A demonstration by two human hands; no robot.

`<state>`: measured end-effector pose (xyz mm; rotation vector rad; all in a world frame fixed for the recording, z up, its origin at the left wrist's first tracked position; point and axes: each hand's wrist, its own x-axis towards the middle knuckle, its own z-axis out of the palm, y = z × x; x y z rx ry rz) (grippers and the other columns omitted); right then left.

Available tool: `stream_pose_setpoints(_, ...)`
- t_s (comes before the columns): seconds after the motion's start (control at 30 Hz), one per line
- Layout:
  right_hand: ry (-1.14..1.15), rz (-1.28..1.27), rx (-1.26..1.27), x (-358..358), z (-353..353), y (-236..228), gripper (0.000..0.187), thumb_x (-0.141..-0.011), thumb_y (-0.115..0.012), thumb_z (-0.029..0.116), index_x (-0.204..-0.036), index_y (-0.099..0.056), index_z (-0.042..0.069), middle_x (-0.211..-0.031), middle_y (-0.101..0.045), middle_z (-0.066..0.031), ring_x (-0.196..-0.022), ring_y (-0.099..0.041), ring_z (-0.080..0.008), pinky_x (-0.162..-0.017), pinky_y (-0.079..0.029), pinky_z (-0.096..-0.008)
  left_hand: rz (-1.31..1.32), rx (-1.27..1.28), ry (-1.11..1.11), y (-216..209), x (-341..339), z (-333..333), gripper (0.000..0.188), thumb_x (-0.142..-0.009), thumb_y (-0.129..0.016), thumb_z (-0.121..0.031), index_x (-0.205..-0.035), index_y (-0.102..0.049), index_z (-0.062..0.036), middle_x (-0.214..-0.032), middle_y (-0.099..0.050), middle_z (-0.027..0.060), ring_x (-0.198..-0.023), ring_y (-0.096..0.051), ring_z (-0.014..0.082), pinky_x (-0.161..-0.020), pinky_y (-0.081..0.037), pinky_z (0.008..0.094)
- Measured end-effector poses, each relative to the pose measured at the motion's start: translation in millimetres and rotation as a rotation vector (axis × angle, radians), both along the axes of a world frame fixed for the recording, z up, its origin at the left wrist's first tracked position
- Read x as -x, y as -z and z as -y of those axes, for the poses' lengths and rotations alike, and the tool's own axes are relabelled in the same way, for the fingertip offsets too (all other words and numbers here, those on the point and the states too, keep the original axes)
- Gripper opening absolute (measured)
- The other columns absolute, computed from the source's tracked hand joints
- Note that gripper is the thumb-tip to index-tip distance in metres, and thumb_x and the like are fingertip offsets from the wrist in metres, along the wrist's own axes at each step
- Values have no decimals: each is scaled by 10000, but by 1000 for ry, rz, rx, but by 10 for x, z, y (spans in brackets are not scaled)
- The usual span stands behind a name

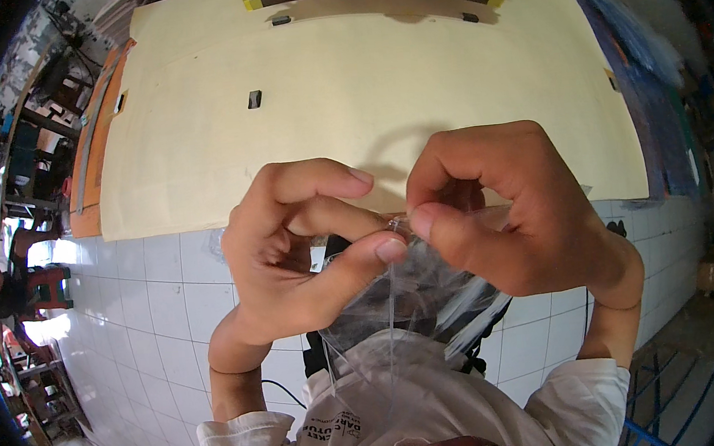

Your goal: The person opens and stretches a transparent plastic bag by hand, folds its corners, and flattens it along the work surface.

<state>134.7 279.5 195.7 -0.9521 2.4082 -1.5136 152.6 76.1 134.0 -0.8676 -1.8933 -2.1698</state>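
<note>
At the centre of the frame, just below the lower edge of the cream-topped desk (361, 70), we hold clear plastic film (410, 295). Our left hand (268, 277) has a narrow grip, thumb and one finger pinching the film's upper edge, forefinger raised; our right hand (538, 207) pinches it just beside. Below, the film hangs towards our white shirt (379, 382). Upper left of centre, we see a small black block (254, 99) on the desk.

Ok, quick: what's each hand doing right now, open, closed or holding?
Left hand: closed, pinching clear plastic, index finger lifted.
Right hand: closed, pinching the clear plastic between thumb and finger.
</note>
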Motion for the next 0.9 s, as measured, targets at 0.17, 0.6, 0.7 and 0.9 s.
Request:
stream_pose_setpoints(0.17, 34, 73, -18, 11, -34, -46, 103, -800, -602, 85, -753, -590, -6, -607, -561, -20, -561, -508, -78, -520, -396, -243, 83, -42, -39, -14, -12, 9, 395, -758, -716, 76, -1093, -517, 11, -690, -687, 77, -692, -644, 89, -706, -447, 216)
stream_pose_setpoints(0.6, 99, 51, -196, 394, -127, -161, 178, -930, -568, 162, -864, -588, -2, -670, -547, 7, -571, -500, -31, -512, -422, -191, 376, 420, 413, -652, 850, 76, 141, -879, -634, -70, -935, -601, 56, -800, -683, 103, -730, -673, 164, -709, -515, 250)
stream_pose_setpoints(0.7, 115, 364, -93, 574, -66, -187, 169, -885, -608, 165, -855, -627, 0, -629, -582, -46, -562, -559, -91, -502, -443, -246, 428, 538, 580, -679, 1271, 87, 124, -873, -635, -76, -885, -613, 45, -790, -687, 104, -720, -674, 161, -692, -523, 253)
stream_pose_setpoints(0.9, -188, 485, 56, 1157, -194, 106, 216, -931, -595, 227, -862, -606, 23, -695, -574, -15, -589, -563, -89, -524, -483, -243, 441, 510, 764, -476, 1797, 63, 118, -846, -647, -65, -814, -618, 45, -745, -683, 120, -661, -675, 175, -641, -538, 277)
